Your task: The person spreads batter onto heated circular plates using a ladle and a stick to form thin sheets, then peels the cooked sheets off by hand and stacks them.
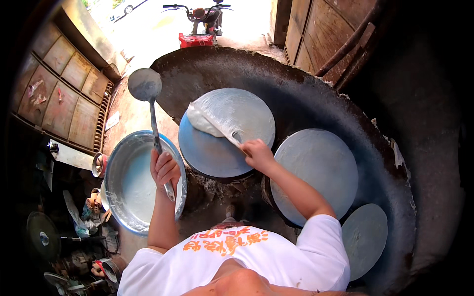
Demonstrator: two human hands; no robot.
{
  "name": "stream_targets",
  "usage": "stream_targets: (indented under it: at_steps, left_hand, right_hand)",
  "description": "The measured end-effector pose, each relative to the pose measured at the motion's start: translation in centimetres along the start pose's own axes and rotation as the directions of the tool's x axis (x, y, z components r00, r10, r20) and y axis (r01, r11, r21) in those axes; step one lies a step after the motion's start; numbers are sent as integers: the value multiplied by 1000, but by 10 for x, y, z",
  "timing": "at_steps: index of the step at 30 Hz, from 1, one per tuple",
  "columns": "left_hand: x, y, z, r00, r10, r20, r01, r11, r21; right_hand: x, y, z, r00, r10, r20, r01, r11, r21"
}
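Note:
My left hand (165,169) is closed round the handle of a long metal ladle (144,84), its round bowl raised up and away from me beyond the basin. Below that hand stands a wide blue-rimmed basin (136,182) with whitish batter in it. My right hand (257,154) grips the end of a thin, pale batter spreader (220,127). The spreader lies across a round griddle (212,153), pushing a thick ridge of white batter (200,121). A thin film of batter coats the far right part of that griddle; its near left part is bare and bluish.
Two more round griddles, one at the right (316,172) and one nearer me (365,239), stand along the large curved dark worktop (316,96). Tins and clutter (94,202) lie at the left. A motorbike (202,22) stands beyond, between metal doors (64,84).

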State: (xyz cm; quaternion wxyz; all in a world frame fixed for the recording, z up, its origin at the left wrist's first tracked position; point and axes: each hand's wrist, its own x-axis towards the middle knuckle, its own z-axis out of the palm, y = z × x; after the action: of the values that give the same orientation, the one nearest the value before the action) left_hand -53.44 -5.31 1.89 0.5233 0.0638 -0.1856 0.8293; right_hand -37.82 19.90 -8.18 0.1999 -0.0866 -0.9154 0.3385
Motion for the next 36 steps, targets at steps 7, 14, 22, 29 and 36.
stream_targets:
  at_steps: [7,14,22,29,36]
  left_hand:
    - [-2,8,-7,998,-8,-68,15,994,107]
    - [-31,27,4,989,77,-127,-48,975,216]
    - [-23,25,5,974,195,-119,-164,960,227]
    - [10,9,6,994,76,-82,-66,991,115]
    - [-14,-1,16,996,-7,-94,32,962,272]
  right_hand:
    - [82,61,-21,995,-19,-101,5,990,-139]
    - [35,38,-24,952,-245,185,222,965,136]
    - [72,42,-8,957,-226,182,201,969,145]
    - [76,89,-40,1000,5,8,-6,989,149]
    - [9,44,-73,894,-23,447,-142,933,331]
